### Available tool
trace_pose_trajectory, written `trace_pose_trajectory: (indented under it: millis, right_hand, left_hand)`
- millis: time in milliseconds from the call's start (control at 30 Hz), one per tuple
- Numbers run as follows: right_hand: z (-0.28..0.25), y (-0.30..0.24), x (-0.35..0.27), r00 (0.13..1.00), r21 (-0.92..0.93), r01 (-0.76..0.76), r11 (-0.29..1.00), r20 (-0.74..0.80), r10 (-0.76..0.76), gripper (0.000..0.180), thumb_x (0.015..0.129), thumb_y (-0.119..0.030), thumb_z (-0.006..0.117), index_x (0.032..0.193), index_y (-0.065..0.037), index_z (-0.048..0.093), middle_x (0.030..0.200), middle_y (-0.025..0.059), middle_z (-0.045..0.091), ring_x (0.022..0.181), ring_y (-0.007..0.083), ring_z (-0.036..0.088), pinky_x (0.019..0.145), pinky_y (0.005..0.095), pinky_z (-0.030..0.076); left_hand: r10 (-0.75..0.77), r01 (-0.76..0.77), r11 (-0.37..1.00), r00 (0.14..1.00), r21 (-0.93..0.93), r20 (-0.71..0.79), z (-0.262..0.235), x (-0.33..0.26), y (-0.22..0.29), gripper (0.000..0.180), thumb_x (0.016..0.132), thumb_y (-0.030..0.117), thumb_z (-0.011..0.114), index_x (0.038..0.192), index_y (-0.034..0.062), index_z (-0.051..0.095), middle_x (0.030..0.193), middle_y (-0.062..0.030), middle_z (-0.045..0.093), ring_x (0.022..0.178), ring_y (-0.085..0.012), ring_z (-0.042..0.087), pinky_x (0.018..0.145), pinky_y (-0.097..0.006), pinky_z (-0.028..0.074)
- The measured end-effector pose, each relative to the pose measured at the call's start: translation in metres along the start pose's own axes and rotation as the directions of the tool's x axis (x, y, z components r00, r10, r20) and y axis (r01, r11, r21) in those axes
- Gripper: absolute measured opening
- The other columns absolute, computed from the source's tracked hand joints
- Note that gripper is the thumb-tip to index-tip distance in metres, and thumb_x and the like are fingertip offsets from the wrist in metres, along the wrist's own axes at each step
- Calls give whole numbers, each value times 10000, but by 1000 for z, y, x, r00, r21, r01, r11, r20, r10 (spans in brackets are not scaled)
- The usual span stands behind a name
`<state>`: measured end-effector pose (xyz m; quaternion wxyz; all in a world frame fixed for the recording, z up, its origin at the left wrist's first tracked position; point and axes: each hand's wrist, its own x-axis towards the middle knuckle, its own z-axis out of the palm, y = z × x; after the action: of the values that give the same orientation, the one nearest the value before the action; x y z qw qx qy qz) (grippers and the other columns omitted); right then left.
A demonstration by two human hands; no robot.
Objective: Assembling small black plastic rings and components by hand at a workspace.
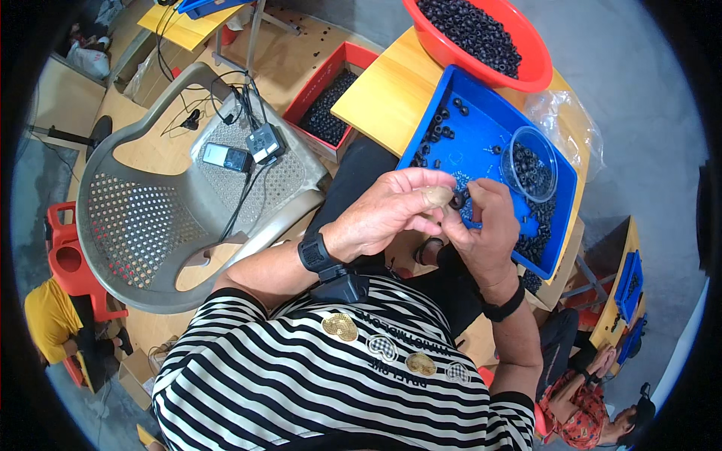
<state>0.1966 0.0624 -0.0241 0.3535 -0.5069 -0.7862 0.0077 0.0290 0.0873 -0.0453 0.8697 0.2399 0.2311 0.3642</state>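
Both hands meet over the near edge of a blue tray [470,98]. Between the thumb and fingers of my left hand [391,207] is a small black ring-shaped part [457,200]; the thumb wears a tan finger cover [437,197]. My right hand [489,222] is closed in a pinch right beside that part, and whatever its fingertips hold is hidden. Loose black parts [436,134] lie in the tray along its left side, with more heaped on the right. A clear round tub [555,169] inside the tray contains similar parts.
A red basin [547,75] full of black parts stands beyond the tray on the yellow table [387,98]. On the floor sits a red box [353,56] of them. A grey plastic chair [177,192] at left bears a phone [226,156] and cables. Other people sit at lower left and lower right.
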Motion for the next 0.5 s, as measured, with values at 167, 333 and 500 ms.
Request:
trace_pose_trajectory:
  millis: [167,333,500]
  right_hand:
    - [-1,1,-1,999,36,20,999,-30,-19,370,602,-106,746,917,-17,573,904,157,587,691,276,611,552,329,508]
    - [-1,1,-2,994,-15,100,995,-35,-101,379,603,-95,734,929,-10,561,899,143,582,635,252,595,528,318,503]
    - [0,3,-2,991,-11,120,993,-63,-121,354,612,-89,730,914,-16,560,882,140,584,627,248,589,523,314,501]
  left_hand:
    - [-63,51,994,989,93,132,1,-1,-1,284,896,223,555,1028,-26,590,940,-115,635,815,-151,631,718,-264,544]
    - [-46,27,989,991,145,127,7,0,-1,242,902,252,533,939,24,602,857,-86,665,806,-129,638,673,-212,507]
    - [-52,35,989,992,140,115,11,0,-1,240,900,247,533,937,21,604,831,-80,661,787,-124,638,670,-207,505]
